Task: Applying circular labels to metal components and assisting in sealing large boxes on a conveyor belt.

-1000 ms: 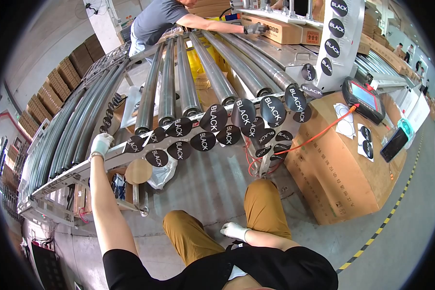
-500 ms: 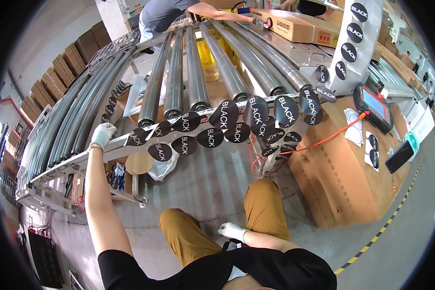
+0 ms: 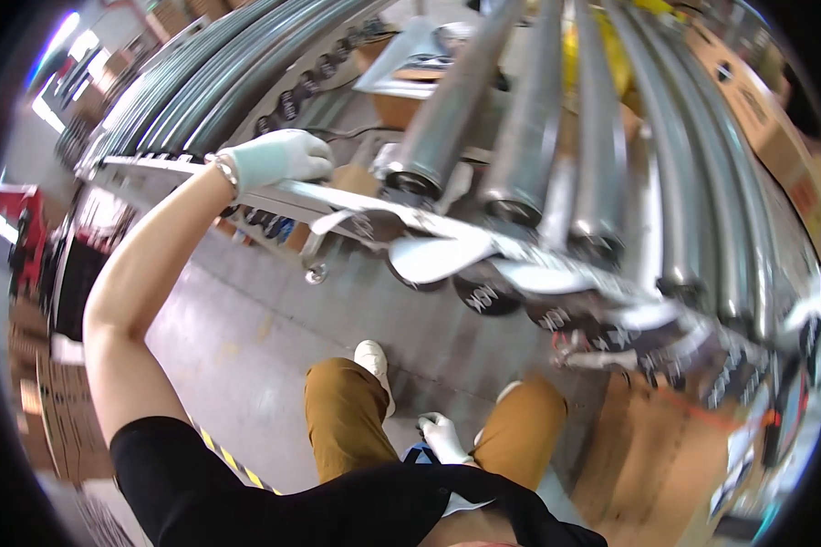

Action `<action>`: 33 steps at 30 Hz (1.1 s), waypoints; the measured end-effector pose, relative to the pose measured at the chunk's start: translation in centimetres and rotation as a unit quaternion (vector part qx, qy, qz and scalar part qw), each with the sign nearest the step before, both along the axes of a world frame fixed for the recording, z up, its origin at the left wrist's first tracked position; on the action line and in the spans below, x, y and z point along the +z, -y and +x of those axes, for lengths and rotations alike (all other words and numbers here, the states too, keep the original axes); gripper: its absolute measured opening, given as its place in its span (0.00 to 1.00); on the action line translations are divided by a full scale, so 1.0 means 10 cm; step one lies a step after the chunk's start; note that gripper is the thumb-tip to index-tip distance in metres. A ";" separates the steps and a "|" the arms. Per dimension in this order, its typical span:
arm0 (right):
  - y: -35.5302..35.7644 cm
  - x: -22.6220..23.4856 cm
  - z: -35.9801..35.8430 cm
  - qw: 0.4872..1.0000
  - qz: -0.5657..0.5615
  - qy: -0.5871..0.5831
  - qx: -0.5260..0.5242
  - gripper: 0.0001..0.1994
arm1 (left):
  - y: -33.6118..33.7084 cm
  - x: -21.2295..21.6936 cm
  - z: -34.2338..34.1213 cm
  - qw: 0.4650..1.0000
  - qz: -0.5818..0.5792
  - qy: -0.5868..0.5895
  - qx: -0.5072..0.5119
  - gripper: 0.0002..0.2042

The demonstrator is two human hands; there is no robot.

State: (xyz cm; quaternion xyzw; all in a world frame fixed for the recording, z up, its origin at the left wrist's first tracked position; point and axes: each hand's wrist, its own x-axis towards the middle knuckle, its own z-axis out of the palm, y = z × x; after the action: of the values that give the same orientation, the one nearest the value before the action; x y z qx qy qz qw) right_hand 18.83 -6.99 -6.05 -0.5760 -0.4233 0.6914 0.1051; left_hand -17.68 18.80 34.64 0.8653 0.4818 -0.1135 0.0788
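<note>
A roller conveyor of thick grey metal cylinders (image 3: 529,118) set in a pale metal side rail (image 3: 401,216) slants across the upper view, and round black stickers (image 3: 488,296) with white print cling along that rail, several with their white backs (image 3: 438,260) curling outward. Beneath spreads a smooth grey concrete floor (image 3: 265,319), bearing a black-and-yellow striped tape line (image 3: 235,461), a white shoe (image 3: 371,360) and, at lower right, a large brown cardboard box (image 3: 629,456).
</note>
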 end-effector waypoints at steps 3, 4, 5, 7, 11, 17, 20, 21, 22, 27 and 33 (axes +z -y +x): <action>-0.17 0.05 -0.08 0.992 -0.121 -0.023 -0.040 0.13 | -0.04 0.11 0.37 0.963 -0.113 0.045 0.241 0.13; -0.13 -0.02 -0.08 0.986 -0.151 -0.010 -0.070 0.13 | -0.06 0.16 0.45 0.952 -0.144 0.022 0.269 0.13; -0.12 -0.07 -0.06 0.983 -0.172 0.003 -0.063 0.13 | -0.08 0.14 0.47 0.941 -0.180 0.003 0.286 0.13; -0.03 -0.25 0.00 0.976 -0.208 -0.021 -0.068 0.11 | 0.01 0.11 0.38 0.949 -0.172 0.003 0.264 0.12; 0.00 -0.13 0.24 0.975 -0.218 -0.014 -0.030 0.11 | 0.07 0.03 0.31 0.982 -0.111 0.010 0.154 0.10; 0.06 0.69 0.45 0.981 -0.186 0.025 0.049 0.10 | 0.03 0.15 0.48 0.967 -0.094 0.074 0.224 0.09; -0.18 1.70 0.44 0.970 -0.243 0.014 0.022 0.09 | 0.03 0.14 0.46 0.964 -0.056 0.127 0.228 0.08; -0.33 2.06 0.39 0.961 -0.276 0.017 0.018 0.09 | 0.02 0.12 0.44 0.959 -0.057 0.147 0.234 0.07; -0.49 2.38 0.31 0.962 -0.272 0.028 0.025 0.09 | 0.01 0.12 0.41 0.956 -0.054 0.157 0.241 0.07; -1.29 3.95 -0.12 0.939 -0.334 -0.001 0.086 0.12 | 0.03 0.27 0.09 0.906 0.035 0.331 0.260 0.07; -2.66 5.21 -0.83 0.993 0.019 -0.116 -0.022 0.22 | -0.44 0.96 -1.20 0.906 0.146 0.181 0.353 0.15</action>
State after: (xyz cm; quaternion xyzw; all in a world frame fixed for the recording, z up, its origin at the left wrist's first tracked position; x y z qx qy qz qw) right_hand 10.57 19.61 46.04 -0.4985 -0.4085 0.7433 0.1793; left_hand -29.66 23.23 44.27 0.6461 0.7446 0.1517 0.0718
